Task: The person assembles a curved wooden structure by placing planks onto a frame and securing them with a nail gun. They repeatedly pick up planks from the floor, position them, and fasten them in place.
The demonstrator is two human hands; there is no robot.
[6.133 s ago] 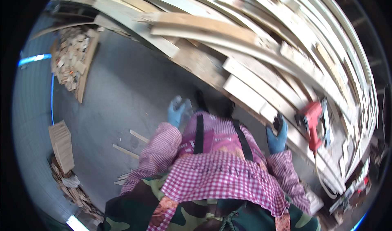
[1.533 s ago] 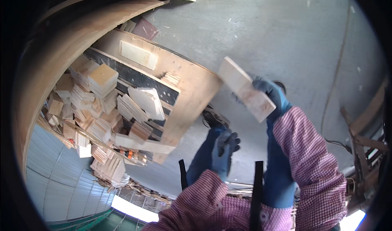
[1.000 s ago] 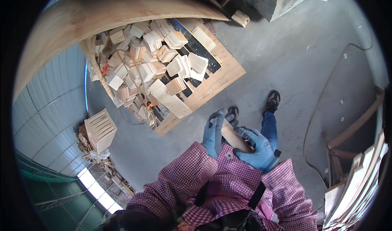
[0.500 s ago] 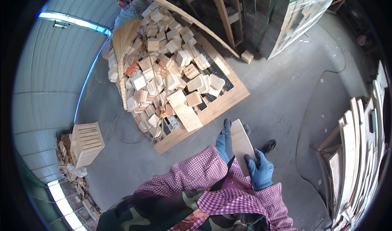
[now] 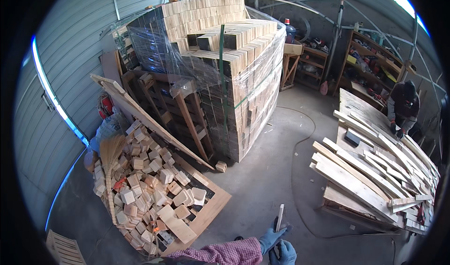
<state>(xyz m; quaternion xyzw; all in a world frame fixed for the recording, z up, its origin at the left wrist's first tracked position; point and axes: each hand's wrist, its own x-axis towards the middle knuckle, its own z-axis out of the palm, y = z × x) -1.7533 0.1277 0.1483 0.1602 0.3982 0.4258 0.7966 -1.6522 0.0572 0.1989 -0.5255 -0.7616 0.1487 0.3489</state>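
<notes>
A flat pale wooden board (image 5: 280,217) stands nearly edge-on at the lower middle, so only its narrow side shows. My left hand (image 5: 269,240), in a blue-grey work glove, is closed around it. Just below, my right hand (image 5: 285,254), gloved alike, curls at the board's lower end, with part of its fingers hidden. To their left lies a heap of wooden blocks (image 5: 153,177) on a wooden pallet (image 5: 213,203). A larger flat piece (image 5: 176,224) rests at the heap's front edge.
A straw broom (image 5: 110,157) leans on the heap. Behind stands a tall wrapped block stack (image 5: 255,110). Long planks (image 5: 356,185) cover a low table at right, where another person (image 5: 404,106) works. A cable (image 5: 293,171) crosses the floor. Shelves (image 5: 370,54) stand at the back.
My view has swung up and to the right, bringing the stack, shelves and other person into sight. The board has turned from showing its broad face to nearly edge-on.
</notes>
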